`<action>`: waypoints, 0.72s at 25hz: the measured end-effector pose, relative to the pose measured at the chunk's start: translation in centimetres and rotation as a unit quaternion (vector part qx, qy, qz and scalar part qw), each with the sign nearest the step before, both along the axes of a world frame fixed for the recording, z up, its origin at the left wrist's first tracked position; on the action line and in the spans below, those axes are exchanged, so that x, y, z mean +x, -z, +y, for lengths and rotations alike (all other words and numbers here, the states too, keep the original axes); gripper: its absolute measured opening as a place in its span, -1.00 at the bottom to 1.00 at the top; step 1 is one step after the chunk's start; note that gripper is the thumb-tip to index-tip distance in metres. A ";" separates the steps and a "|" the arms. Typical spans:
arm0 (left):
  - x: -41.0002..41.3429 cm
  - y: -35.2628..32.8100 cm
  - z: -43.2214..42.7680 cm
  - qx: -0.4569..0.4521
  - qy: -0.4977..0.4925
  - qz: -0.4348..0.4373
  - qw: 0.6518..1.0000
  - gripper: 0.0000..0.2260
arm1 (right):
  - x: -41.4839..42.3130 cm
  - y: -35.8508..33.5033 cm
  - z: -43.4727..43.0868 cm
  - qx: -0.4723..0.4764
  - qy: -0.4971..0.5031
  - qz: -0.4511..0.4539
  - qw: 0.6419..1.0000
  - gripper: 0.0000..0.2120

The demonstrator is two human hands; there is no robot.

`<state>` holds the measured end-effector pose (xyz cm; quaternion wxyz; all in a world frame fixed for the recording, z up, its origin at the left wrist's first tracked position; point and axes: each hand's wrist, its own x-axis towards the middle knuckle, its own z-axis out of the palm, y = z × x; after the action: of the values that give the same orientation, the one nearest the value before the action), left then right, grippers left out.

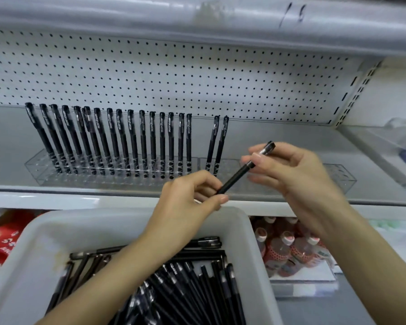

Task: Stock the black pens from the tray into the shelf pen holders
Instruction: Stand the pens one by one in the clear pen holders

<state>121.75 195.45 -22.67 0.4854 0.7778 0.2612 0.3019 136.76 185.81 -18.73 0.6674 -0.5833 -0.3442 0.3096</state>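
Observation:
One black pen (238, 173) slants between both hands in front of the shelf. My left hand (188, 198) pinches its lower tip; my right hand (288, 170) pinches its capped upper end. Behind them a clear pen holder (36, 168) on the shelf carries a long row of several upright black pens (124, 141). A second clear holder (230, 164) to the right has two pens (217, 141) at its left end. Below, a white tray (45, 233) is full of loose black pens (190, 287).
A white pegboard (174, 73) backs the shelf, and another shelf edge (197, 17) overhangs above. Bottles with red labels (288, 249) stand on the lower shelf to the right of the tray; red packaging (2, 238) lies to its left.

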 end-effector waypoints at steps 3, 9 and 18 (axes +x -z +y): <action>0.0 -0.1 0.7 0.191 -0.026 0.056 0.980 -0.87 | 1.4 -1.2 1.2 0.037 0.058 -0.069 0.995 -0.83; -0.9 1.1 2.9 0.419 -0.025 0.279 0.864 -0.48 | 4.8 -3.0 4.8 0.020 0.063 -0.219 0.974 -0.88; -1.0 1.9 3.2 0.475 -0.025 0.287 0.832 -0.48 | 5.9 -3.1 6.2 0.005 0.062 -0.259 0.964 -0.85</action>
<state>120.71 198.67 -24.60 -0.0481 0.9575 0.2320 0.1642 142.71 191.98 -15.64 0.5767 -0.6601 -0.4700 0.1041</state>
